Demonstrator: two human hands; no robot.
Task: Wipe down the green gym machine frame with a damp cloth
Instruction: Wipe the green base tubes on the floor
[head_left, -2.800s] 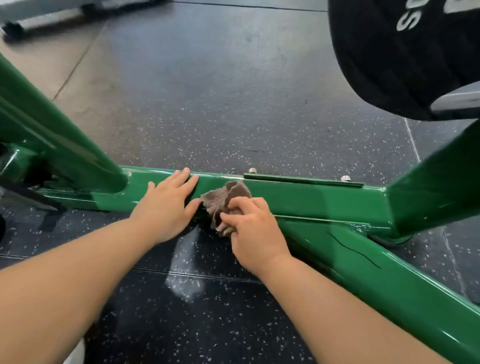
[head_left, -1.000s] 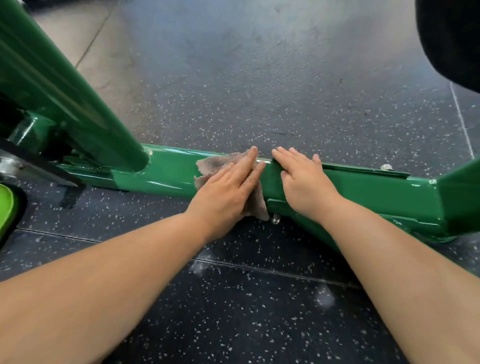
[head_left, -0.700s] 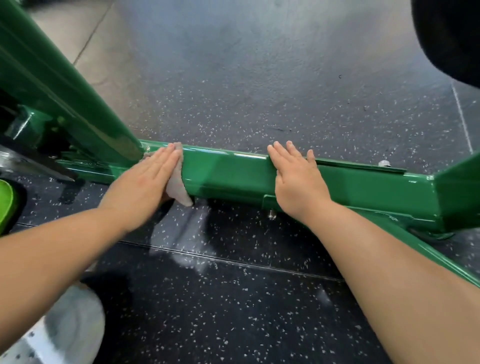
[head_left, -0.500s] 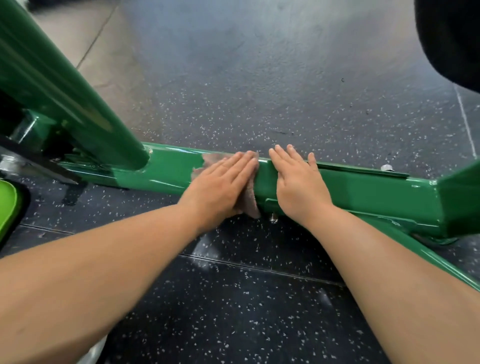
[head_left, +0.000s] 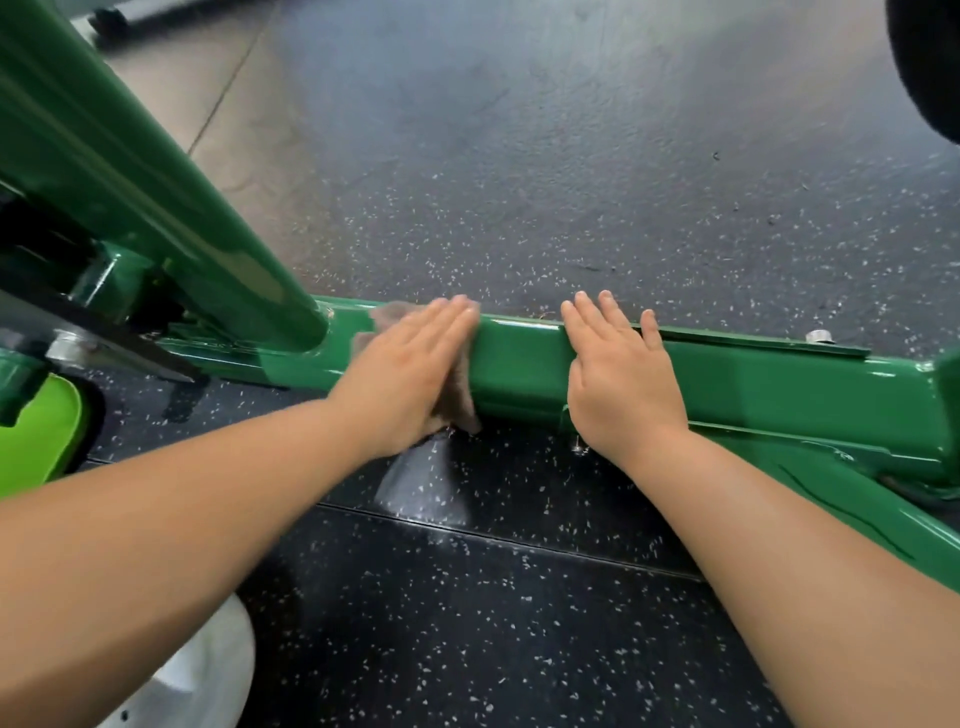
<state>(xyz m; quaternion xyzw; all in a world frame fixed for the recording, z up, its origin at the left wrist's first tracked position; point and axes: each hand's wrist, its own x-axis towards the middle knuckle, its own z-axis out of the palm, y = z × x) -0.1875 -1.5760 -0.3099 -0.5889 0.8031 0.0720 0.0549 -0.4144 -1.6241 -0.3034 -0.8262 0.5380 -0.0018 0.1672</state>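
As left hand presses cloth on frame, right hand flat beside

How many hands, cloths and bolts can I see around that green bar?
Hands: 2, left hand and right hand
Cloths: 1, cloth under the left hand
Bolts: 2, top bolt and underside bolt
Total: 5

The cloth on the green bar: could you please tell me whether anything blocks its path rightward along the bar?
Yes: the right hand rests flat on the bar just right of the cloth, which the left hand presses down.
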